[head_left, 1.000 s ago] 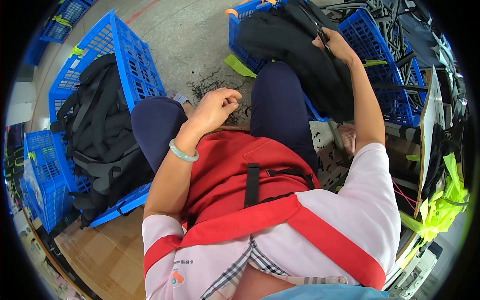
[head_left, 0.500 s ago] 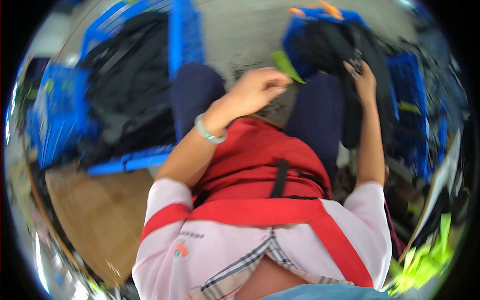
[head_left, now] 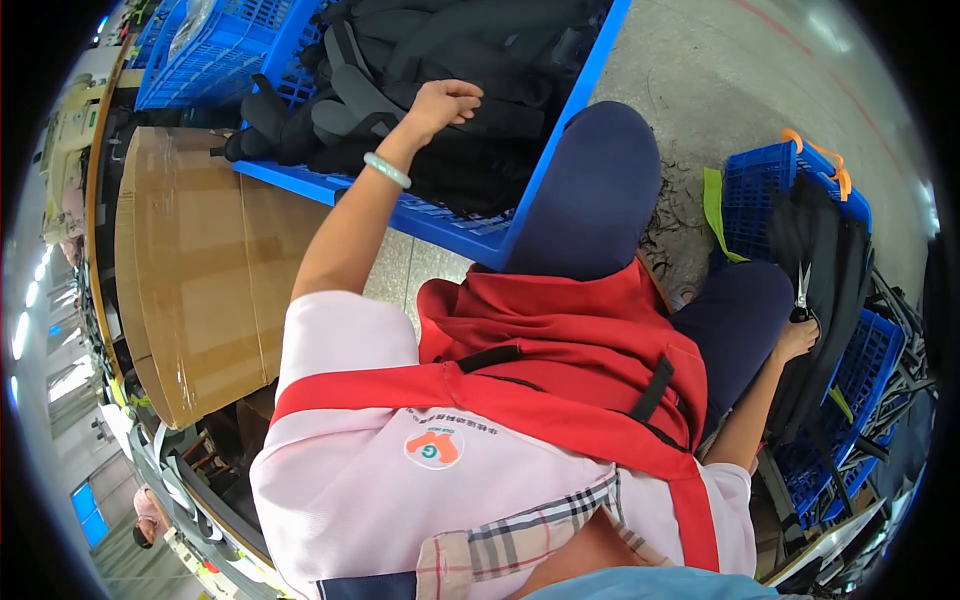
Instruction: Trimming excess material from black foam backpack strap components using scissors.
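My left hand (head_left: 442, 107), with a pale bangle at its wrist, reaches over a large blue plastic crate (head_left: 460, 238). Its fingers are loosely bent with a gap by the thumb, and nothing shows between them. Directly below lie several long black fabric pieces (head_left: 500, 115), some with grey rounded ends. At the right, my right hand (head_left: 796, 340) is closed round the handles of a pair of scissors (head_left: 803, 284), blades pointing up and away. Black strips of fabric (head_left: 825, 240) hang beside that hand over a smaller blue basket (head_left: 745, 180).
A brown cardboard box (head_left: 200, 280) stands left of the crate. More blue baskets (head_left: 860, 375) with dark strips are at the far right. A yellow-green strip (head_left: 714, 210) hangs from the smaller basket. Dark scraps (head_left: 665, 215) litter the floor. Another person (head_left: 148, 510) appears far off, lower left.
The view has turned toward the left. My left hand has gone from above my lap to over the large crate. My right hand still holds the scissors beside the black strips.
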Available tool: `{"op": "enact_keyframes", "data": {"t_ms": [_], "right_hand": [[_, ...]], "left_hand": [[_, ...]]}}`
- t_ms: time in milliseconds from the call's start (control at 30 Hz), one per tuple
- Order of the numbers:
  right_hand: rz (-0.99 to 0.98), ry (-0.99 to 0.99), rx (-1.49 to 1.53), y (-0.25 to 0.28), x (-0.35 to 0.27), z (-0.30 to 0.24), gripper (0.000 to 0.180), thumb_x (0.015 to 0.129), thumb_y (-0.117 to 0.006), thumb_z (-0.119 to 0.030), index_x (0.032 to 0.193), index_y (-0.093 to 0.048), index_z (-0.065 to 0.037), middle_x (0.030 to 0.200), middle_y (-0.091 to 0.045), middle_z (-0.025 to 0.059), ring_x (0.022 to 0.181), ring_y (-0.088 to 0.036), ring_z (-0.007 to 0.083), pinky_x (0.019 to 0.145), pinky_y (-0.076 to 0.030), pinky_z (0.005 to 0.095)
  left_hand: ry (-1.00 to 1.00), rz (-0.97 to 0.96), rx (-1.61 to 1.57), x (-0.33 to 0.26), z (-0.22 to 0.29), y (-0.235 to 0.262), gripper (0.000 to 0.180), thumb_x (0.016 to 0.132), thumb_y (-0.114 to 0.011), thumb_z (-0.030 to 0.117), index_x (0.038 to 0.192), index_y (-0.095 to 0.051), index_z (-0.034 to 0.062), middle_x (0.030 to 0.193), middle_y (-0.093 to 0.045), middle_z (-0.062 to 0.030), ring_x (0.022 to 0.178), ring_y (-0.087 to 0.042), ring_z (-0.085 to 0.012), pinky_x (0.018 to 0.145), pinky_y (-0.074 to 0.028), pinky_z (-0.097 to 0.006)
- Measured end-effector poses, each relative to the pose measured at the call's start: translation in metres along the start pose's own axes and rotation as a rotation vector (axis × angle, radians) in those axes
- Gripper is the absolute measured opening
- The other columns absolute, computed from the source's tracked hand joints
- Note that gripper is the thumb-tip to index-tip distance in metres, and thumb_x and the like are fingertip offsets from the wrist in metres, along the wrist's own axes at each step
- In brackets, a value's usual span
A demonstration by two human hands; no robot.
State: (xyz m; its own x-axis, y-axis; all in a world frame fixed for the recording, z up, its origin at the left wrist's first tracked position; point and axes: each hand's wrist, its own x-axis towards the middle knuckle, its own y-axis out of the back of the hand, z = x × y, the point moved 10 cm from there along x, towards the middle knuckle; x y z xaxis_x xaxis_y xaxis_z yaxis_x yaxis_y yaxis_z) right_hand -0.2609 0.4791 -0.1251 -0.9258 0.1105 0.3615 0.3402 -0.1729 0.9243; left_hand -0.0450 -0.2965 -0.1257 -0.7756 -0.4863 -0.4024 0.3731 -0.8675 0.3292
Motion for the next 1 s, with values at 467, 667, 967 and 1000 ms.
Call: {"op": "enact_keyframes", "data": {"t_ms": [467, 667, 967, 1000], "right_hand": [[0.017, 0.35, 0.165, 0.008, 0.027, 0.044, 0.044, 0.081, -0.071, -0.017, 0.115, -0.055, 0.006, 0.114, -0.059, 0.0215, 0.108, -0.056, 0.0367, 0.091, -0.045, 0.0402], [-0.012, 0.064, 0.433, 0.036, 0.038, 0.033, 0.046, 0.084, -0.072, -0.035, 0.1, -0.06, 0.006, 0.092, -0.064, 0.0161, 0.084, -0.061, 0.0294, 0.079, -0.047, 0.036], [-0.344, -0.18, 1.296, 0.128, 0.017, -0.097, 0.019, 0.088, -0.067, -0.014, 0.1, -0.062, 0.0, 0.074, -0.054, 0.0, 0.059, -0.048, 0.0071, 0.052, -0.038, 0.0222], [-0.467, -0.145, 1.409, 0.147, 0.004, -0.141, 0.016, 0.089, -0.065, -0.017, 0.098, -0.062, -0.005, 0.069, -0.051, -0.004, 0.052, -0.04, 0.0027, 0.047, -0.029, 0.0204]], "left_hand": [[-0.313, -0.113, 1.375, 0.046, -0.109, -0.06, 0.023, 0.08, -0.058, 0.012, 0.1, -0.069, 0.0103, 0.112, -0.063, -0.013, 0.109, -0.059, -0.0284, 0.09, -0.047, -0.041], [-0.049, -0.207, 1.432, 0.039, -0.135, 0.007, 0.02, 0.079, -0.06, 0.006, 0.097, -0.069, 0.0062, 0.101, -0.068, -0.0154, 0.099, -0.064, -0.0317, 0.085, -0.051, -0.042], [-0.91, 0.449, 1.01, -0.097, 0.172, 0.031, 0.043, 0.069, -0.06, -0.008, 0.104, -0.07, 0.0153, 0.091, -0.056, -0.0037, 0.09, -0.056, -0.0257, 0.078, -0.05, -0.037], [-1.002, 0.479, 0.955, -0.125, 0.202, 0.019, 0.051, 0.062, -0.057, -0.012, 0.103, -0.071, 0.0158, 0.09, -0.056, -0.0036, 0.086, -0.056, -0.0263, 0.075, -0.049, -0.036]]}}
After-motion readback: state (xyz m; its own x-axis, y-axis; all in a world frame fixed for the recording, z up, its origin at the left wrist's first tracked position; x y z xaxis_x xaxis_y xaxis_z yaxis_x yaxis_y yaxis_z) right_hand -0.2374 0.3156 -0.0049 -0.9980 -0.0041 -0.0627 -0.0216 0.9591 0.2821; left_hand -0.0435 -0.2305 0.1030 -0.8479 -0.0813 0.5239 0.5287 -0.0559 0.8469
